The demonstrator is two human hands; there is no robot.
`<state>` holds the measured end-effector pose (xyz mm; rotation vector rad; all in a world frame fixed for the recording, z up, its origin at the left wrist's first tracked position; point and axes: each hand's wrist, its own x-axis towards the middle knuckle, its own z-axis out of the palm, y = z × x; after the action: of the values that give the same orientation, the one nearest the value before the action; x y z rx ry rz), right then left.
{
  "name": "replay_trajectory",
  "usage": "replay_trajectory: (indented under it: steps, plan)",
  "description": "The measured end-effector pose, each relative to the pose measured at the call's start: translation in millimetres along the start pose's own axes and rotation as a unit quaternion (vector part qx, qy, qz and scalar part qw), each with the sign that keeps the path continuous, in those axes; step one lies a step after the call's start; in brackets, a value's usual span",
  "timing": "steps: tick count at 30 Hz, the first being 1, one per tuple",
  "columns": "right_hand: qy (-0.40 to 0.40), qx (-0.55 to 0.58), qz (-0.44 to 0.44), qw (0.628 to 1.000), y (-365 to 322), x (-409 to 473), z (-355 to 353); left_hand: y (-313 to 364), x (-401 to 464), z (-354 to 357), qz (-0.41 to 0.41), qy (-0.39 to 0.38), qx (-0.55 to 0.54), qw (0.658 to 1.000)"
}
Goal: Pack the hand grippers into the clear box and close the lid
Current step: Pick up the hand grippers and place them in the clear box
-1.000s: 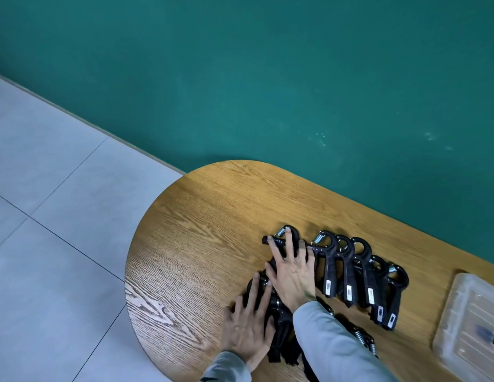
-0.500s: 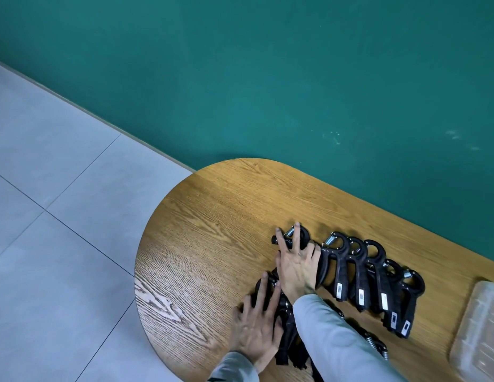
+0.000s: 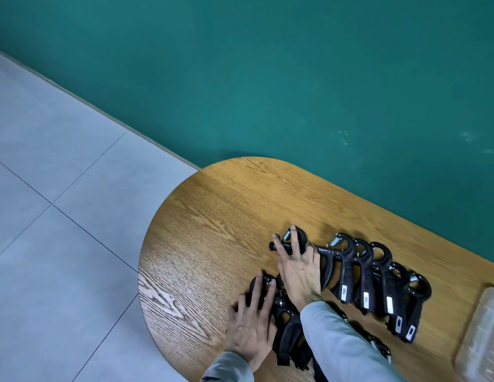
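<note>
Several black hand grippers [image 3: 364, 274] with steel springs lie side by side in a row on the wooden table [image 3: 212, 230]. My right hand [image 3: 298, 274] lies flat, fingers spread, on the leftmost gripper [image 3: 301, 237] of that row. Closer to me a second cluster of grippers [image 3: 288, 334] is partly covered by my left hand [image 3: 251, 329], which rests on it with fingers apart. More grippers [image 3: 378, 346] peek out from under my right forearm. A corner of the clear box [image 3: 483, 332] shows at the right edge; its lid cannot be made out.
The table's rounded end is to the left, with grey floor tiles [image 3: 61, 216] below it. A green wall [image 3: 295, 78] runs along the table's far side. Bare wood stretches beyond and to the left of the grippers.
The view has swung left, so the clear box has slid toward the right edge. Both hands stay resting on the same grippers.
</note>
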<state>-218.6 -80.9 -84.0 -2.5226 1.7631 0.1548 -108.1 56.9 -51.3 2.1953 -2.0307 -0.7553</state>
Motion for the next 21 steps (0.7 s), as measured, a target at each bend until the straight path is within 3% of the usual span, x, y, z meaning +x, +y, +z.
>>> replay_trajectory:
  steps: [14, 21]
  plan:
    - [-0.005, 0.073, -0.016, 0.997, -5, -9, -6, -10, -2, -18, -0.028, -0.047, 0.004, 0.998]
    - [0.016, 0.116, -0.032, 0.993, -11, -7, -46, -17, -3, -46, -0.041, -0.05, 0.056, 0.996]
